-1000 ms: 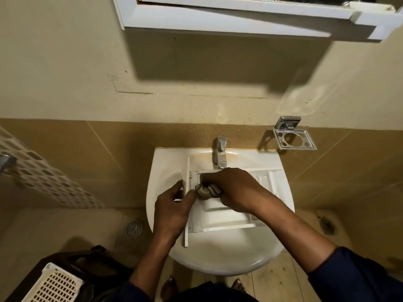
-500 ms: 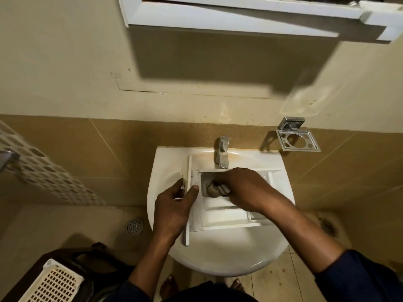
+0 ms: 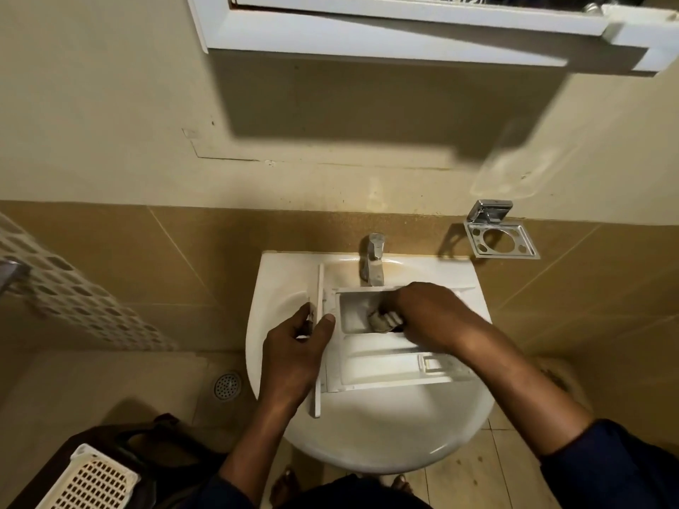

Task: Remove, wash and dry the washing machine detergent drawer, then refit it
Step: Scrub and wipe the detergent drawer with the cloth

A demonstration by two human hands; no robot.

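Head view: white detergent drawer (image 3: 385, 365) lying across the sink (image 3: 367, 446), compartments upward, front panel toward the sink's left rim, just in front of the tap (image 3: 373, 259). Left hand (image 3: 294, 354) curled round the front panel; right hand (image 3: 430, 317) closed on a grey cloth (image 3: 384, 320) inside the compartment nearest the tap. Chrome holder (image 3: 501, 238) on the wall right of the sink; floor drain (image 3: 227, 385) and perforated basket (image 3: 88, 483) to its left.

Drawer (image 3: 385, 365) and sink (image 3: 367, 446) both white; tap (image 3: 373, 260) and soap holder (image 3: 501, 242) shiny chrome; lower wall tiles (image 3: 183, 259) mustard-brown, upper wall (image 3: 110, 104) plain cream; cloth (image 3: 384, 320) grubby grey-beige; sleeve (image 3: 617, 472) dark navy; basket (image 3: 92, 484) cream, grid of little holes.
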